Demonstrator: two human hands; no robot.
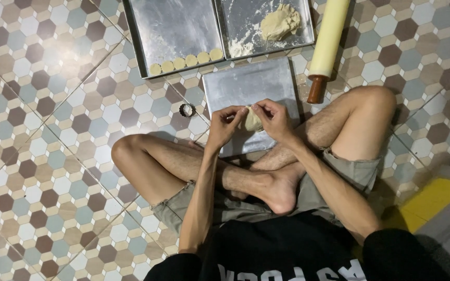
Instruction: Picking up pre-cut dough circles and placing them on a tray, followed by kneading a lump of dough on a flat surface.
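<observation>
I sit cross-legged on a tiled floor. A small pale lump of dough [251, 122] is held between my left hand [225, 125] and my right hand [274, 118], both pinching it with the fingertips. They hover just above a flat metal sheet [246, 83] lying in front of my legs. Most of the lump is hidden by my fingers.
A metal tray [175, 28] at the back holds a row of several round dough discs [186, 61]. Beside it a second tray [246, 21] holds a larger dough mass [280, 23] and flour. A cream rolling pin [327, 41] lies at right. A small round cutter [187, 110] sits on the floor.
</observation>
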